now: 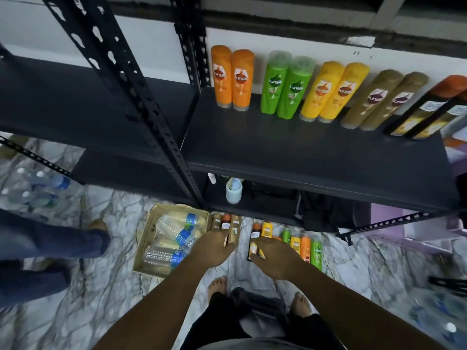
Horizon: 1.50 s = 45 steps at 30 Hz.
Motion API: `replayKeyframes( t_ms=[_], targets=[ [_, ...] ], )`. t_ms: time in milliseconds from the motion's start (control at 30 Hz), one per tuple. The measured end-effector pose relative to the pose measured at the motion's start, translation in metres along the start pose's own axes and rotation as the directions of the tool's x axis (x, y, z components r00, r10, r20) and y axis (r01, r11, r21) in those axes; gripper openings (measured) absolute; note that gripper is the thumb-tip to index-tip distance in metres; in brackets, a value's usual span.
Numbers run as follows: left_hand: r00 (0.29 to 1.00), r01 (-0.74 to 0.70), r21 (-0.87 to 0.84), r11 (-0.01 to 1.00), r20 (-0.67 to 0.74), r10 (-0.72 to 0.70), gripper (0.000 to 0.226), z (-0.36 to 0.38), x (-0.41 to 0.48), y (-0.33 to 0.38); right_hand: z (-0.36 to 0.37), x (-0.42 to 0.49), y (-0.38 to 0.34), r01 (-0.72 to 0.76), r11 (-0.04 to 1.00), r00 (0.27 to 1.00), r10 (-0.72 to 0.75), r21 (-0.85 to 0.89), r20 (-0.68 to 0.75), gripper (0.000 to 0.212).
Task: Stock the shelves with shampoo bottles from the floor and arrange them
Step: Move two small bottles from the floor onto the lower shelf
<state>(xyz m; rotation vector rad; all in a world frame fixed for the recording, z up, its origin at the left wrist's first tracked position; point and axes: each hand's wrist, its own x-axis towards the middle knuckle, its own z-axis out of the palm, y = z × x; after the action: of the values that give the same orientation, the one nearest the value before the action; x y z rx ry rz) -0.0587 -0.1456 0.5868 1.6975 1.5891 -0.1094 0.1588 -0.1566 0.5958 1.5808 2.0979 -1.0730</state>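
Both hands reach down to the shampoo bottles on the marble floor [113,286], just in front of the dark metal shelf [290,150].

Left hand [214,248]: we find the fingers bent down over a cluster of three bottles beside the cardboard box [145,238]. The thumb and fingers close around the lower part of a brown shampoo bottle [235,229], whose upper body and cap stick out beyond the fingertips toward the shelf. Two smaller neighbours, one brown bottle [216,223] and one orange-capped bottle [226,222], lie just beside it, partly under the knuckles; we cannot tell whether the hand touches them.

Right hand [276,257]: the fingers curl over a dark bottle with an orange cap [255,234], thumb on its near side, fingers across the yellow label. The cap end projects past the fingertips.

Floor stock: to the right of that hand lies a close row of yellow, green and orange bottles [305,247], touching one another.

Shelf stock: standing upright in pairs along the back wall are orange bottles [232,79], green bottles [285,87], yellow bottles [331,93], brown bottles [381,99] and dark orange-capped bottles [427,114].

The cardboard box holds clear water bottles [174,233]. Another person's blue-trousered legs [50,243] stand at the left.
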Motion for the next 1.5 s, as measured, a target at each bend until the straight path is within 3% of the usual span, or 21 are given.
replayKeyframes(
  t_ms=[233, 600, 867, 1000, 1100, 1300, 1400, 1500],
  targets=[
    [1.0, 0.011, 0.026, 1.0, 0.012, -0.011, 0.036, 0.0, 0.017, -0.038, 0.006, 0.043, -0.015, -0.062, 0.994, 0.998, 0.063, 0.088, -0.018, 0.062],
    [0.976, 0.176, -0.176, 0.968, -0.1, -0.196, 0.037, 0.07, 0.1, -0.096, 0.059, 0.167, 0.035, -0.042, 0.977, 0.994, 0.02, 0.21, 0.106, 0.057],
    [0.95, 0.229, -0.394, 0.89, -0.107, -0.292, 0.034, 0.194, 0.271, -0.204, 0.2, 0.343, 0.098, -0.165, 0.783, 0.986, 0.152, 0.6, 0.073, 0.041],
    [0.917, 0.242, -0.438, 0.865, -0.187, -0.351, 0.039, 0.276, 0.342, -0.25, 0.265, 0.427, 0.12, -0.144, 0.79, 0.989, 0.14, 0.596, 0.053, 0.038],
    [0.855, 0.33, -0.467, 0.82, -0.22, -0.469, 0.05, 0.325, 0.38, -0.273, 0.307, 0.479, 0.135, -0.141, 0.794, 0.989, 0.144, 0.591, 0.043, 0.038],
    [0.756, 0.395, -0.372, 0.84, -0.388, -0.527, 0.066, 0.387, 0.409, -0.294, 0.353, 0.543, 0.148, -0.08, 0.726, 0.976, 0.196, 0.684, -0.094, 0.042],
    [0.766, 0.396, -0.341, 0.853, -0.389, -0.512, 0.077, 0.401, 0.412, -0.306, 0.361, 0.557, 0.152, -0.112, 0.807, 0.976, 0.198, 0.58, -0.087, 0.044],
    [0.766, 0.413, -0.393, 0.822, -0.339, -0.547, 0.068, 0.405, 0.414, -0.318, 0.361, 0.555, 0.159, -0.146, 0.831, 0.974, 0.215, 0.537, -0.067, 0.045]
  ],
)
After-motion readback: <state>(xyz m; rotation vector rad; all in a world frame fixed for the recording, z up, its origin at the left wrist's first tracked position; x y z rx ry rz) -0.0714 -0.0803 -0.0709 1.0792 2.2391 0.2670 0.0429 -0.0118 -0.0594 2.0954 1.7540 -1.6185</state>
